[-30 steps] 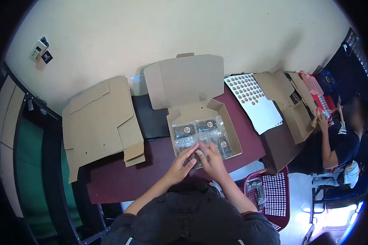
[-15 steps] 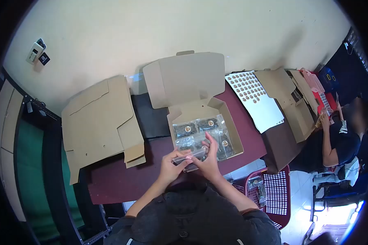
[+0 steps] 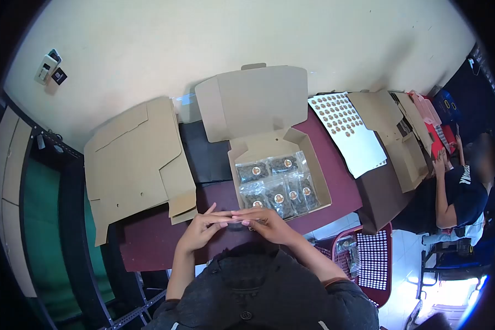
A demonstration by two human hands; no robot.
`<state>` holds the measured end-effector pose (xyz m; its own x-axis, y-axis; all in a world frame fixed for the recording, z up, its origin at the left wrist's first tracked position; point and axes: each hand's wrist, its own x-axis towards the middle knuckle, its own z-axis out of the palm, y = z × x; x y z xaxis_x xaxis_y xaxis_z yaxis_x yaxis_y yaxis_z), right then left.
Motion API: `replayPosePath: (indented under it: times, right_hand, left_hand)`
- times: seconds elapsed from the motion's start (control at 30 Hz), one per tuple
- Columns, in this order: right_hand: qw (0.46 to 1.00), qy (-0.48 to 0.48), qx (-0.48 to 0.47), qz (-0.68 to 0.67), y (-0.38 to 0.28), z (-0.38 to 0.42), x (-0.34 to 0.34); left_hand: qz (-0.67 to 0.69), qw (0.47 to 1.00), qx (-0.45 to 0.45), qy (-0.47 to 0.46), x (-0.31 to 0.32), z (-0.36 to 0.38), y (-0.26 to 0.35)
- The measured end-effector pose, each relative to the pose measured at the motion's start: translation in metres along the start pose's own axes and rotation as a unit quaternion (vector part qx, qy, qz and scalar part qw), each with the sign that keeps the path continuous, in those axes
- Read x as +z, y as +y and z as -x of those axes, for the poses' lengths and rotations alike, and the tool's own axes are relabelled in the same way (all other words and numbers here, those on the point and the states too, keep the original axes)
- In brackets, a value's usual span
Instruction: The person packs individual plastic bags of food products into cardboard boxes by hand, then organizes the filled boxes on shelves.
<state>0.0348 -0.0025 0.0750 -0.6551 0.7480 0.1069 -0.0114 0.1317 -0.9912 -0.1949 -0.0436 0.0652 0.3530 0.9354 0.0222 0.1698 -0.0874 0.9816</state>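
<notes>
My left hand (image 3: 202,230) and my right hand (image 3: 268,224) meet just in front of the open cardboard box (image 3: 320,179). Their fingers are pressed together along the edge of a plastic packet (image 3: 236,226), mostly hidden under them; a dark sliver of it shows between the hands. Inside the box lie several clear packets of dark contents with round stickers, among them an upper left packet (image 3: 248,170), an upper right packet (image 3: 284,164) and a lower middle packet (image 3: 281,207). The box lid stands raised toward the wall.
Flattened cardboard (image 3: 135,159) lies on the left of the maroon table (image 3: 148,253). To the right are a sticker sheet (image 3: 349,137) and another open box (image 3: 407,159). A maroon basket (image 3: 375,258) with packets stands below. A person (image 3: 451,192) works at far right.
Both hands have drawn back from over the box toward my body, bringing the packet with them. The lower packets in the box now show. The other person's hands have shifted slightly.
</notes>
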Motion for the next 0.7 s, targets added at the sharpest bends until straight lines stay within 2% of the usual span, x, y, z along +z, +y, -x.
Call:
replayPosePath:
  times: [0.1, 0.2, 0.37, 0.5, 0.7]
  right_hand:
    - [0.998, -0.054, 0.013, 0.028, -0.005, 0.000, -0.003]
    - [0.998, -0.057, 0.004, 0.008, -0.002, -0.001, -0.003]
    - [0.995, -0.030, -0.031, 0.087, -0.003, 0.004, -0.011]
    - [0.997, 0.007, 0.012, 0.075, -0.010, 0.010, -0.011]
    - [0.992, 0.066, -0.048, 0.096, -0.010, 0.009, -0.016]
  left_hand:
    - [0.017, 0.999, -0.043, -0.021, -0.007, 0.003, 0.004]
    - [0.013, 1.000, -0.015, 0.005, -0.007, 0.002, 0.003]
    - [-0.044, 0.997, 0.030, 0.053, -0.007, -0.007, 0.008]
    - [-0.054, 0.991, 0.040, 0.113, 0.000, -0.013, 0.010]
    - [-0.086, 0.983, 0.052, 0.154, -0.002, -0.010, 0.012]
